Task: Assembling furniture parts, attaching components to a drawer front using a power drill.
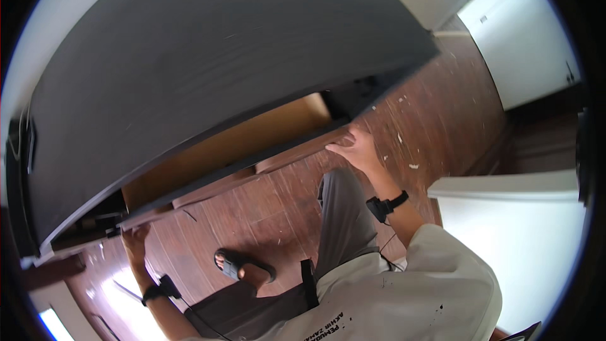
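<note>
A wide drawer with a light wooden inside juts part way out from under the dark grey top of a cabinet. Its dark front edge slants from the lower left up to the right. At the left end my left hand is closed on the drawer front, its fingertips partly hidden by the edge. My right hand grips the right end of the same front, thumb below and fingers against the edge. Both wrists carry black bands with small boxes.
Brown wood flooring with scattered pale scraps lies below and to the right. A white cabinet stands close at my right, and a white door-like panel is farther back. My sandalled foot rests under the drawer.
</note>
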Action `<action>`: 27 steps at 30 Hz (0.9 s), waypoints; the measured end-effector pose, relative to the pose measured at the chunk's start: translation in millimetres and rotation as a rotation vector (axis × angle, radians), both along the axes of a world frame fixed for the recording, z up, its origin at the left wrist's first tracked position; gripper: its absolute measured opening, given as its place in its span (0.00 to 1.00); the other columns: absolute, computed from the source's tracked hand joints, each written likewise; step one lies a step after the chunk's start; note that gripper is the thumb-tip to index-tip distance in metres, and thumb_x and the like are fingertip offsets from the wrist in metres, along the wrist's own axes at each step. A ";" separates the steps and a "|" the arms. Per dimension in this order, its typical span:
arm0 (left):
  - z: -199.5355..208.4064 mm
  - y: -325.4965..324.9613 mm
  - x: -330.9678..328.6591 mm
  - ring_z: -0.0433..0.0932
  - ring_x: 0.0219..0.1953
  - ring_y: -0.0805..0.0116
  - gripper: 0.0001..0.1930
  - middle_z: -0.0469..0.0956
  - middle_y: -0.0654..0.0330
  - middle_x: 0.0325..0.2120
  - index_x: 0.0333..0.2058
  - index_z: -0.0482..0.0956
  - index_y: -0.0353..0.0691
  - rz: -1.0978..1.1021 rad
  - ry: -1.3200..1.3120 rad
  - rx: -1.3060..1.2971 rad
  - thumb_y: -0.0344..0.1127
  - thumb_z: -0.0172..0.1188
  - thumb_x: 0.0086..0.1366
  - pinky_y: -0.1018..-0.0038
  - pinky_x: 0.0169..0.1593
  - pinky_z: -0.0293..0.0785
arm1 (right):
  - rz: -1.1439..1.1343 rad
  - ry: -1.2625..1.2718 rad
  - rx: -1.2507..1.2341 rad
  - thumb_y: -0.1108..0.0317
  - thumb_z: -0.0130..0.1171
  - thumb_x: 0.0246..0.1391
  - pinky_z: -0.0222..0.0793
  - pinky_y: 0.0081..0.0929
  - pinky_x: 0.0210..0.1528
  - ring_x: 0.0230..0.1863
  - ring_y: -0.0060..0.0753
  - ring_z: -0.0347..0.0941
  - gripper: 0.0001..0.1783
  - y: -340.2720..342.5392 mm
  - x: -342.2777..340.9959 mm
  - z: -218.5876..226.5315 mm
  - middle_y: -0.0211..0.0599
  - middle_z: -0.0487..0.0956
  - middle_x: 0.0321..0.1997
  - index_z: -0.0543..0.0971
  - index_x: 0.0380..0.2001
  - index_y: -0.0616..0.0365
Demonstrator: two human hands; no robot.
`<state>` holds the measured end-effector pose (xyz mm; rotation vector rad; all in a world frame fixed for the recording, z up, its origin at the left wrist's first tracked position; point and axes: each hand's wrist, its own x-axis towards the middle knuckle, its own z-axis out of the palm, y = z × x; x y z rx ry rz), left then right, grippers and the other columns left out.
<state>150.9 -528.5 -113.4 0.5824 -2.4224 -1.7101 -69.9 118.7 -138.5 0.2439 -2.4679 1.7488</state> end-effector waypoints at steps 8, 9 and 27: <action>111.7 191.7 -21.2 0.81 0.36 0.68 0.12 0.82 0.57 0.33 0.41 0.79 0.35 -0.461 -0.379 -0.261 0.28 0.65 0.57 0.74 0.39 0.78 | -0.179 -0.619 -0.336 0.73 0.67 0.48 0.74 0.23 0.47 0.43 0.28 0.76 0.28 -11.7 46.7 -76.3 0.41 0.79 0.44 0.71 0.54 0.64; 131.7 223.3 -34.3 0.81 0.37 0.67 0.10 0.82 0.56 0.34 0.38 0.80 0.34 -0.472 -0.330 -0.283 0.27 0.65 0.57 0.72 0.43 0.76 | -0.046 -0.727 -0.338 0.72 0.65 0.50 0.74 0.24 0.48 0.46 0.28 0.75 0.27 -17.2 52.1 -82.7 0.42 0.77 0.47 0.71 0.54 0.63; 138.0 330.7 -137.4 0.77 0.35 0.41 0.23 0.79 0.44 0.30 0.37 0.79 0.32 -0.428 -0.185 -1.054 0.39 0.74 0.45 0.59 0.39 0.73 | -0.028 -0.811 -1.456 0.76 0.52 0.53 0.74 0.34 0.48 0.40 0.30 0.74 0.08 -110.7 53.0 -78.6 0.36 0.75 0.38 0.71 0.38 0.58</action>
